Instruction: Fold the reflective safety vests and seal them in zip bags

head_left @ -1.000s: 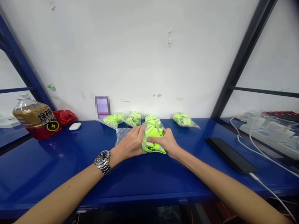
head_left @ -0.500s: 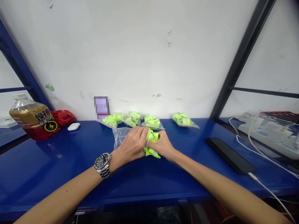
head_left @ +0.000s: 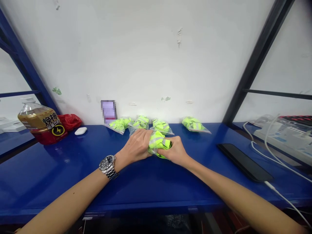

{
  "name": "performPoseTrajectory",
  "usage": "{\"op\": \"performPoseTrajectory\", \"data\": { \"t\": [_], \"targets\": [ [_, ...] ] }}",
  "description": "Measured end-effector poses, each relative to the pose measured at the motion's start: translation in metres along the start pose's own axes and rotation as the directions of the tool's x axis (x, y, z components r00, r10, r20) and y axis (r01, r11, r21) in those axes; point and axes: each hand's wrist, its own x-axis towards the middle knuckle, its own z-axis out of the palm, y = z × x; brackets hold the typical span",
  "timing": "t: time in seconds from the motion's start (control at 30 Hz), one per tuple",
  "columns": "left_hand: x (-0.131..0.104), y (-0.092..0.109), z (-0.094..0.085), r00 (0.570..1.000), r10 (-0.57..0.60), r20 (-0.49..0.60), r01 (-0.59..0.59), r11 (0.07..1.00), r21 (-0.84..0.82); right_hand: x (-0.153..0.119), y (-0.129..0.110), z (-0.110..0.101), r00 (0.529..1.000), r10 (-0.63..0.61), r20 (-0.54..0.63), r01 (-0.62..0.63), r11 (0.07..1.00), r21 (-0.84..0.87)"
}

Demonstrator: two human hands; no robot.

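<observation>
A bundled neon-yellow reflective vest [head_left: 158,141] with silver stripes is between my hands, above the blue table. My left hand [head_left: 138,145], with a watch on its wrist, is closed round a clear plastic bag [head_left: 151,150] that covers the left part of the vest. On the other side, my right hand [head_left: 177,150] grips the vest's right end between thumb and fingers. The fingertips of both hands are mostly hidden. Behind them, several bagged yellow vests [head_left: 161,126] lie along the wall, with one [head_left: 193,124] set apart to the right.
On the left stand a large drink bottle [head_left: 41,122] and a red plastic bag [head_left: 71,121], near a white earbud case [head_left: 81,131]. A black phone [head_left: 243,162] with a white cable [head_left: 280,192] lies at right on the blue table [head_left: 156,188]. Power strips [head_left: 290,133] sit further right.
More of the vest's left part is now inside the bag, and less loose bag shows left of my left hand. The whole view has shifted slightly.
</observation>
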Motion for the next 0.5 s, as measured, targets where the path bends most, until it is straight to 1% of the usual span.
{"op": "performPoseTrajectory", "data": {
  "t": [0.1, 0.17, 0.33, 0.5],
  "targets": [
    [-0.004, 0.005, 0.005, 0.998, 0.047, -0.042, -0.049, 0.998, -0.037, -0.005, 0.0, 0.001, 0.993, -0.074, 0.094, 0.081, 0.994, -0.079],
    [-0.004, 0.009, 0.005, 0.997, 0.067, -0.05, -0.069, 0.997, -0.032, -0.006, 0.0, 0.001, 0.983, -0.113, 0.148, 0.132, 0.982, -0.132],
    [-0.005, 0.016, 0.003, 0.995, 0.091, -0.049, -0.091, 0.996, -0.011, -0.006, 0.001, 0.002, 0.968, -0.185, 0.168, 0.226, 0.936, -0.269],
    [-0.005, 0.016, 0.004, 0.995, 0.096, -0.032, -0.096, 0.995, -0.018, -0.007, 0.005, 0.004, 0.951, -0.218, 0.217, 0.292, 0.865, -0.408]
  ]
}}
